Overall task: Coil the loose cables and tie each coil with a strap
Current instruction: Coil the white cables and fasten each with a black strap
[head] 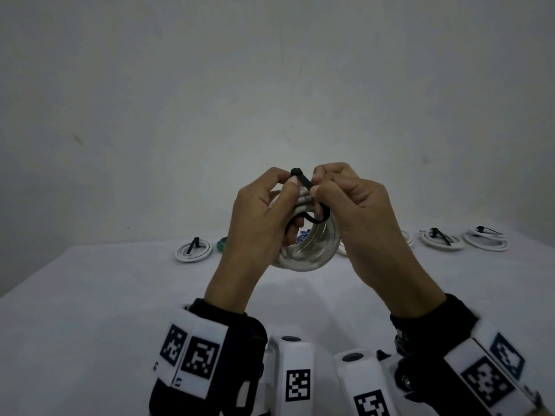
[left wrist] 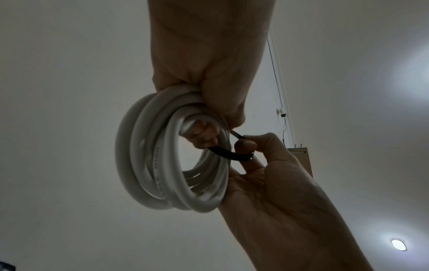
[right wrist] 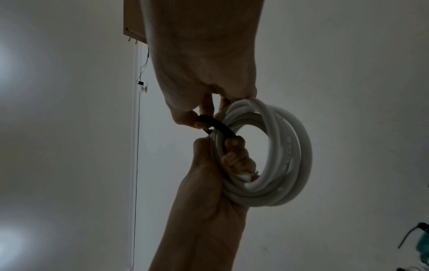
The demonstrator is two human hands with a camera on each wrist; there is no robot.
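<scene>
I hold a coil of white cable [head: 312,256] up in the air in front of me with both hands. My left hand [head: 285,183] has its fingers curled through the coil's hole and its thumb and forefinger at the head of a black strap [head: 303,180]. The strap loops round the top of the coil. My right hand [head: 318,184] pinches the strap's tail beside the coil. In the left wrist view the strap [left wrist: 230,154] crosses the coil [left wrist: 148,155]. The right wrist view shows the strap [right wrist: 218,126] bent over the coil [right wrist: 290,155].
On the white table [head: 90,310] lie tied white coils, one at the far left [head: 193,250] and two at the far right [head: 441,240] [head: 486,240]. A green bundle [head: 221,244] and a blue cable [head: 303,235] lie behind my hands. A wall stands behind the table.
</scene>
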